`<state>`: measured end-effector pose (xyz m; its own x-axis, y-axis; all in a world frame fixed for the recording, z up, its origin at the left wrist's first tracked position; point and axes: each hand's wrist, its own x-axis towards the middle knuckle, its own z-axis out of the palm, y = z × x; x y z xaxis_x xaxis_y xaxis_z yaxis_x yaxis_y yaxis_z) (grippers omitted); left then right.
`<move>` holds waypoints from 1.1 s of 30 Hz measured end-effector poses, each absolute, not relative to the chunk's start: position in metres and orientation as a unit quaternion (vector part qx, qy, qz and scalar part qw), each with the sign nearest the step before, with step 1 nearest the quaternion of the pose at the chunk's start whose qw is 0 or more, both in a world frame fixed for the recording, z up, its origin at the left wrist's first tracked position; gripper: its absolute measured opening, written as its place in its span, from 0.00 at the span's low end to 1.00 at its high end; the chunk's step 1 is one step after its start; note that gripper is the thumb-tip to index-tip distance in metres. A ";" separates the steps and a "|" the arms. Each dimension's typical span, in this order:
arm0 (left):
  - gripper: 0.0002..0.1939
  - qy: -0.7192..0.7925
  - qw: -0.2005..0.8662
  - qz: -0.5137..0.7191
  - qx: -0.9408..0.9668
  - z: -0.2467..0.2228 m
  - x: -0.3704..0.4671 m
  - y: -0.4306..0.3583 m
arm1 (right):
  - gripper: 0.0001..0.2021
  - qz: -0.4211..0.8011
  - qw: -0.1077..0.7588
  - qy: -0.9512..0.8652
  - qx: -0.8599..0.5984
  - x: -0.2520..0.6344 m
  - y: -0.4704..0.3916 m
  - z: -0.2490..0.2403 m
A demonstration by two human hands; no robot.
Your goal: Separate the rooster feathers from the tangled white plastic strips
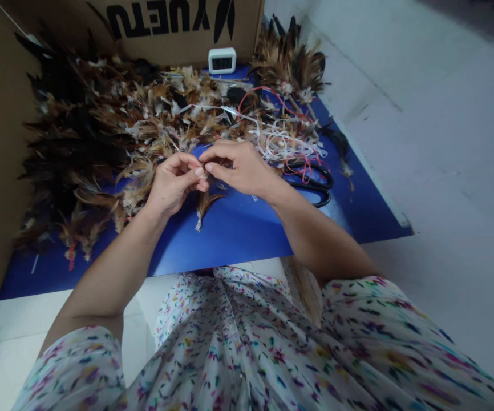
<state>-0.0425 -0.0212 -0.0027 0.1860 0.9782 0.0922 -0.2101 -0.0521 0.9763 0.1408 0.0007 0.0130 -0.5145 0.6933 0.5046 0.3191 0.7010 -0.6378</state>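
My left hand [176,181] is closed in a pinch, with pale feather fluff [203,176] showing at its thumb and fingertips; it looks like the end of a small feather bundle. Against it, my right hand [238,164] has thumb and forefinger together, and what they grip is too small to make out. Just below the fingers a short brown feather tuft [205,206] with a whitish end shows; I cannot tell if it lies on the table or hangs from the grip. Brown and black feather bundles [114,120] spread behind and left of my hands.
White plastic string [279,140] and red string [247,98] lie tangled to the right, beside black scissor handles [329,181]. A white digital timer [222,60] stands before a cardboard box [161,48]. More feathers [292,60] sit at the back right of the blue table [230,242].
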 end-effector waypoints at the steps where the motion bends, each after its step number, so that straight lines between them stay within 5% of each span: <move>1: 0.26 0.375 0.577 0.515 0.511 -0.003 -0.043 -0.021 | 0.09 0.237 0.390 -0.837 -0.303 0.141 0.000 0.014; 19: 0.23 0.392 0.575 0.502 0.514 -0.001 -0.039 -0.022 | 0.03 0.153 0.384 -0.847 -0.336 0.134 -0.002 0.008; 33: 0.15 0.416 0.584 0.530 0.453 -0.003 -0.036 -0.023 | 0.08 0.000 0.353 -0.889 -0.292 0.136 0.001 -0.001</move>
